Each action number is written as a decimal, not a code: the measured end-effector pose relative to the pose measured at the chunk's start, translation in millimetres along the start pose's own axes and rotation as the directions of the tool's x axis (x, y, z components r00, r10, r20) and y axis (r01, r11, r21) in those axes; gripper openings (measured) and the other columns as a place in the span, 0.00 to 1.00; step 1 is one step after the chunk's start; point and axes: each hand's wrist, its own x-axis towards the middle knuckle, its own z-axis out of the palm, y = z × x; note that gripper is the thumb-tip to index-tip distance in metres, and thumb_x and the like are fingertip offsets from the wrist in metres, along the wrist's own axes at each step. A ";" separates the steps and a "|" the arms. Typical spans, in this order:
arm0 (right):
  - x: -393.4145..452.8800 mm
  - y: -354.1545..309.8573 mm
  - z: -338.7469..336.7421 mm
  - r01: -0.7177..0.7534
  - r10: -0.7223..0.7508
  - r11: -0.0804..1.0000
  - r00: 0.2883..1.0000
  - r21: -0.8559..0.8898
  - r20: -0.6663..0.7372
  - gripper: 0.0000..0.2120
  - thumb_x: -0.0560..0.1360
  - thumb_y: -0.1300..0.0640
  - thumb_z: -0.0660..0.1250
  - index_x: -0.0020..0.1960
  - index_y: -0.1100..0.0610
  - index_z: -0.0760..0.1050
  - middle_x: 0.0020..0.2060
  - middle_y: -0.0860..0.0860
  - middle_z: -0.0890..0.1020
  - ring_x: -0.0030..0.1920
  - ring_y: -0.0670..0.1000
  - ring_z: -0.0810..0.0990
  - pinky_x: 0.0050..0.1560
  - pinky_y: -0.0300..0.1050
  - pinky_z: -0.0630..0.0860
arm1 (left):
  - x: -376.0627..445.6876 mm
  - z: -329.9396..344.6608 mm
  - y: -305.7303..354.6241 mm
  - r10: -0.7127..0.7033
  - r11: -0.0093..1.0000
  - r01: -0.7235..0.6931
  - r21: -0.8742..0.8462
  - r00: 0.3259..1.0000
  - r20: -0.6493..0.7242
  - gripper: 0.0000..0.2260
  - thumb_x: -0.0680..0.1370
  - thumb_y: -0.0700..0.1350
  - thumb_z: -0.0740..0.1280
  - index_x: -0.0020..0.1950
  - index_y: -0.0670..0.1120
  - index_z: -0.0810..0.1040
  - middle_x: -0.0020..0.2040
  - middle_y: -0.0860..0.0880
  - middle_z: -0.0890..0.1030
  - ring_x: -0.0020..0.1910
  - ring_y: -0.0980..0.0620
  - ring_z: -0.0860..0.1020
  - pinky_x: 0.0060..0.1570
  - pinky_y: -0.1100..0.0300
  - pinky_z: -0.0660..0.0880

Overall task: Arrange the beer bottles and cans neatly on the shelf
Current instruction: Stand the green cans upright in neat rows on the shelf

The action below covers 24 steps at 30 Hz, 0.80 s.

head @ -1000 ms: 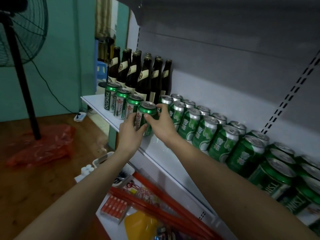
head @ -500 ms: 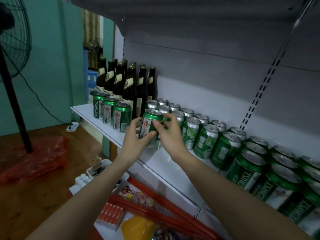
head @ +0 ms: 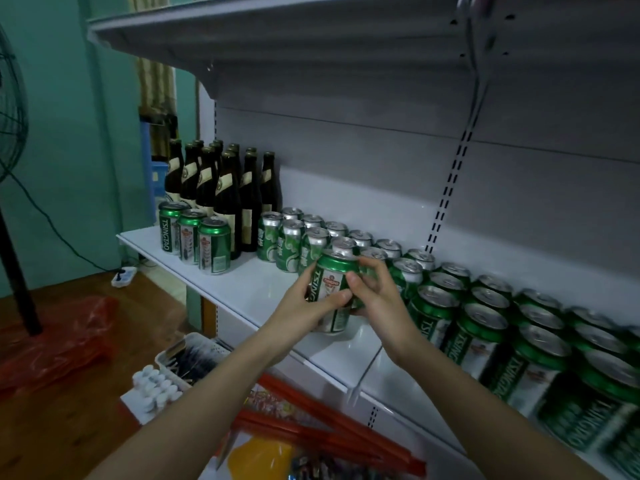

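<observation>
Both hands hold one green Tsingtao can [head: 333, 287] upright over the front of the white shelf [head: 242, 292]. My left hand [head: 304, 306] wraps its left side and my right hand [head: 377, 296] grips its right side. Three green cans [head: 194, 237] stand in a row at the shelf's left end. Behind them are several dark brown beer bottles [head: 221, 192]. Rows of green cans with silver tops [head: 346, 240] run along the back to the right, joined by larger-looking Tsingtao cans [head: 502, 327] at the right.
An upper grey shelf [head: 277, 39] overhangs the work area. Below the shelf lie red sticks [head: 329, 431], a white basket [head: 194, 355] and small white bottles [head: 156, 386]. A fan stand [head: 17, 271] and a red plastic bag [head: 59, 341] are on the wooden floor at left.
Both hands have carried the green can rightward, away from the three cans at the left, to a spot in front of the rows of cans. The camera has tilted up and right.
</observation>
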 end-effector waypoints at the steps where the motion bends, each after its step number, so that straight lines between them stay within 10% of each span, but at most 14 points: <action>1: -2.9 -3.4 -7.7 -0.008 0.008 1.000 1.000 0.025 -0.021 0.10 0.82 0.55 0.63 0.63 0.47 0.71 0.52 0.46 0.84 0.51 0.43 0.84 0.46 0.40 0.81 | 0.2 5.7 5.3 -0.047 0.998 0.048 -0.050 0.998 0.037 0.22 0.77 0.53 0.72 0.70 0.59 0.72 0.58 0.55 0.83 0.57 0.54 0.82 0.51 0.52 0.82; 9: -23.0 -42.9 -65.4 -0.001 0.015 0.996 0.988 0.093 -0.156 0.12 0.84 0.53 0.57 0.64 0.47 0.75 0.53 0.49 0.85 0.54 0.52 0.84 0.49 0.52 0.81 | 6.8 47.4 41.5 -0.043 0.967 0.106 -0.232 0.965 0.258 0.20 0.79 0.42 0.69 0.65 0.63 0.78 0.60 0.46 0.82 0.59 0.47 0.81 0.52 0.43 0.81; 15: -41.5 -62.1 -99.8 0.059 -0.034 0.994 0.970 0.096 -0.241 0.10 0.85 0.52 0.55 0.57 0.49 0.75 0.45 0.49 0.87 0.44 0.50 0.86 0.37 0.46 0.81 | 5.5 88.5 68.2 0.053 0.998 -0.043 -0.046 0.968 0.246 0.25 0.76 0.45 0.73 0.69 0.65 0.72 0.61 0.44 0.78 0.54 0.47 0.83 0.48 0.44 0.82; 24: -95.3 -87.9 -161.8 0.111 -0.115 0.993 0.950 -0.028 -0.289 0.12 0.82 0.44 0.59 0.62 0.45 0.76 0.54 0.48 0.85 0.54 0.52 0.85 0.49 0.54 0.82 | 9.0 162.1 88.4 0.120 0.993 -0.112 -0.044 0.948 0.295 0.34 0.74 0.42 0.75 0.74 0.63 0.65 0.61 0.44 0.78 0.55 0.46 0.83 0.48 0.45 0.82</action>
